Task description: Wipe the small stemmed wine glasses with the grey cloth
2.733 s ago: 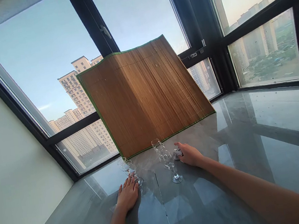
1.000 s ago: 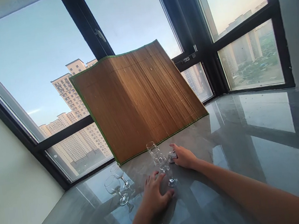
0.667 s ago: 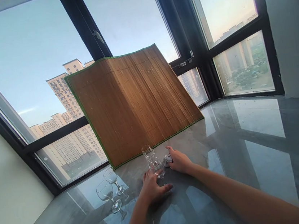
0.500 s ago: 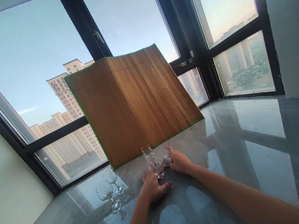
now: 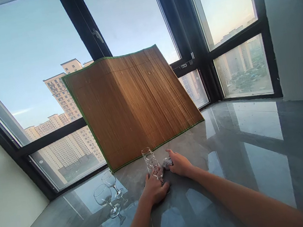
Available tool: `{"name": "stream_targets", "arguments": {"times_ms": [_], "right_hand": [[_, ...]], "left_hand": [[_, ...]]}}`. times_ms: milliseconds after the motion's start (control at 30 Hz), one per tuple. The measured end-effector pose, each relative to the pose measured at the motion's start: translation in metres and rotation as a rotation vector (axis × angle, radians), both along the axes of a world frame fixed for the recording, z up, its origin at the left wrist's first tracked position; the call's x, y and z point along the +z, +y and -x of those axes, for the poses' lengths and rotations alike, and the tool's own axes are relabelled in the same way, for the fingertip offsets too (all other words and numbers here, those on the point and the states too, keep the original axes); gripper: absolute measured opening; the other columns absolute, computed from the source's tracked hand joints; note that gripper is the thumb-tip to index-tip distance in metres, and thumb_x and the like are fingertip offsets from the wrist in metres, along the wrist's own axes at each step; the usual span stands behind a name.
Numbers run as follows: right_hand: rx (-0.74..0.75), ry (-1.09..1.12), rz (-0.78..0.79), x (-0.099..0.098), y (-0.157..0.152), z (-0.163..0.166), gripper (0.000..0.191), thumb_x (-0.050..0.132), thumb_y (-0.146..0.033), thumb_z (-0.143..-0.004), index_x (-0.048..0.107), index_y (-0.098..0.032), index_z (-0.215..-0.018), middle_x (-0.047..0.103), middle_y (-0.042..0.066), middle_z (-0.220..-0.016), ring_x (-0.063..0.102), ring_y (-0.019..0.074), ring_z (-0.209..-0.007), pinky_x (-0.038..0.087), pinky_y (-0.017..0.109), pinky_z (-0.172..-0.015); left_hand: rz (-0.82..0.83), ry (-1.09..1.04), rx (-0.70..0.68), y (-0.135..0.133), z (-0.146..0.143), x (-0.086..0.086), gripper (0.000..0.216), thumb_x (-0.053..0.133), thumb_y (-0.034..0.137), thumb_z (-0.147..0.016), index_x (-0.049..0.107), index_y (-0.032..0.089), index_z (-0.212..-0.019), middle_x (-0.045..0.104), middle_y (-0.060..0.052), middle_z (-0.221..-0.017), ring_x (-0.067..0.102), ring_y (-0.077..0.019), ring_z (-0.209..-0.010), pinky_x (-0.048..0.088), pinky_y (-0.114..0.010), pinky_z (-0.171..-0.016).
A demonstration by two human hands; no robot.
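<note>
My left hand (image 5: 156, 189) is low on the grey glossy surface (image 5: 197, 218), its fingers and thumb closed around the lower part of a clear stemmed glass (image 5: 155, 164). Its grip is partly hidden behind the back of the hand. Directly behind that glass are more clear glass rims (image 5: 146, 152), overlapping in view. My right hand (image 5: 180, 164) is just to the right of the glasses, closed on a crumpled whitish cloth (image 5: 167, 163), with the index finger pointing forward. Left of my left hand, two wine glasses (image 5: 103, 195) stand upright on their feet.
A brown bamboo mat (image 5: 137, 108) with green edging leans against the windows behind the glasses. Dark window frames (image 5: 209, 73) meet at the corner. A pale wall (image 5: 9, 197) rises on the left, another wall (image 5: 292, 44) on the right.
My left thumb has drawn in toward the glass, and the fingers have closed on its lower part. My right hand with the cloth stays nearly in place. The view has shifted slightly.
</note>
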State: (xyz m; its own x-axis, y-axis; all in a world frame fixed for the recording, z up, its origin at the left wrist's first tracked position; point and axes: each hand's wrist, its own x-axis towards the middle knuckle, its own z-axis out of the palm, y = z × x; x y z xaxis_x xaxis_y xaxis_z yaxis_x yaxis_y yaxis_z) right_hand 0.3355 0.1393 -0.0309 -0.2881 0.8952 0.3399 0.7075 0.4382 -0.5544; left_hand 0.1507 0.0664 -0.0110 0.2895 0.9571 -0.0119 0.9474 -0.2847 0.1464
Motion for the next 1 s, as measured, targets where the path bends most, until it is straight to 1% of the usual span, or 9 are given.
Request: {"name": "stream_targets", "arguments": {"times_ms": [100, 167, 300, 433, 633, 800, 900, 1000], "right_hand": [[0.009, 0.011, 0.012, 0.000, 0.000, 0.000, 0.072, 0.056, -0.021, -0.079, 0.035, -0.014, -0.147, 0.069, 0.013, -0.110, 0.061, 0.0264, -0.105, 0.039, 0.030, -0.080], [0.010, 0.021, 0.024, 0.001, 0.000, 0.000, 0.072, 0.057, -0.021, -0.079, 0.035, -0.015, -0.147, 0.069, 0.013, -0.111, 0.061, 0.0258, -0.106, 0.039, 0.030, -0.081], [0.012, 0.016, 0.026, -0.001, 0.000, 0.000, 0.072, 0.056, -0.019, -0.078, 0.035, -0.014, -0.147, 0.069, 0.013, -0.111, 0.061, 0.0261, -0.107, 0.039, 0.030, -0.082], [0.015, 0.018, 0.034, -0.002, 0.001, 0.000, 0.072, 0.056, -0.018, -0.078, 0.035, -0.013, -0.147, 0.067, 0.014, -0.112, 0.062, 0.0260, -0.105, 0.039, 0.030, -0.080], [0.037, 0.027, 0.020, -0.003, 0.003, 0.000, 0.072, 0.056, -0.018, -0.078, 0.035, -0.012, -0.146, 0.068, 0.014, -0.112, 0.061, 0.0260, -0.105, 0.039, 0.030, -0.082], [0.049, 0.034, 0.032, -0.003, 0.002, 0.000, 0.070, 0.056, -0.017, -0.080, 0.034, -0.013, -0.146, 0.069, 0.014, -0.112, 0.061, 0.0267, -0.106, 0.039, 0.031, -0.082], [0.054, 0.041, 0.049, -0.003, 0.001, 0.000, 0.070, 0.056, -0.017, -0.080, 0.033, -0.014, -0.147, 0.068, 0.014, -0.114, 0.060, 0.0271, -0.109, 0.040, 0.031, -0.083], [0.076, 0.032, 0.034, -0.003, 0.001, 0.001, 0.069, 0.055, -0.017, -0.080, 0.033, -0.012, -0.146, 0.069, 0.014, -0.113, 0.059, 0.0275, -0.110, 0.040, 0.032, -0.084]], "left_hand": [[0.038, 0.007, 0.017, -0.008, 0.010, 0.002, 0.074, 0.038, 0.051, -0.091, 0.026, 0.020, -0.157, 0.015, -0.004, -0.166, 0.012, -0.0262, -0.153, 0.005, -0.049, -0.124], [0.045, 0.017, 0.022, -0.017, 0.020, 0.004, 0.074, 0.039, 0.048, -0.090, 0.027, 0.021, -0.157, 0.015, -0.003, -0.166, 0.011, -0.0252, -0.154, 0.004, -0.047, -0.125], [0.021, 0.033, 0.053, -0.042, 0.039, 0.005, 0.069, 0.038, 0.043, -0.090, 0.032, 0.020, -0.155, 0.017, -0.003, -0.165, 0.012, -0.0236, -0.153, 0.005, -0.042, -0.125], [0.008, 0.000, 0.072, -0.058, 0.048, 0.002, 0.067, 0.037, 0.042, -0.091, 0.031, 0.024, -0.156, 0.016, 0.000, -0.165, 0.014, -0.0215, -0.153, 0.006, -0.041, -0.126], [0.020, -0.006, 0.089, -0.065, 0.057, 0.002, 0.067, 0.037, 0.038, -0.090, 0.032, 0.026, -0.155, 0.017, 0.002, -0.165, 0.013, -0.0209, -0.153, 0.002, -0.041, -0.126], [0.023, -0.034, 0.185, -0.068, 0.085, 0.003, 0.066, 0.038, 0.038, -0.089, 0.035, 0.029, -0.154, 0.020, 0.004, -0.165, 0.016, -0.0219, -0.153, 0.006, -0.042, -0.125], [0.028, -0.060, 0.224, -0.067, 0.104, 0.001, 0.065, 0.040, 0.036, -0.088, 0.036, 0.033, -0.153, 0.021, 0.006, -0.164, 0.016, -0.0220, -0.153, 0.007, -0.043, -0.125], [0.019, -0.069, 0.253, -0.064, 0.115, -0.002, 0.065, 0.041, 0.032, -0.088, 0.038, 0.033, -0.152, 0.022, 0.005, -0.164, 0.016, -0.0220, -0.153, 0.007, -0.043, -0.125]]}}
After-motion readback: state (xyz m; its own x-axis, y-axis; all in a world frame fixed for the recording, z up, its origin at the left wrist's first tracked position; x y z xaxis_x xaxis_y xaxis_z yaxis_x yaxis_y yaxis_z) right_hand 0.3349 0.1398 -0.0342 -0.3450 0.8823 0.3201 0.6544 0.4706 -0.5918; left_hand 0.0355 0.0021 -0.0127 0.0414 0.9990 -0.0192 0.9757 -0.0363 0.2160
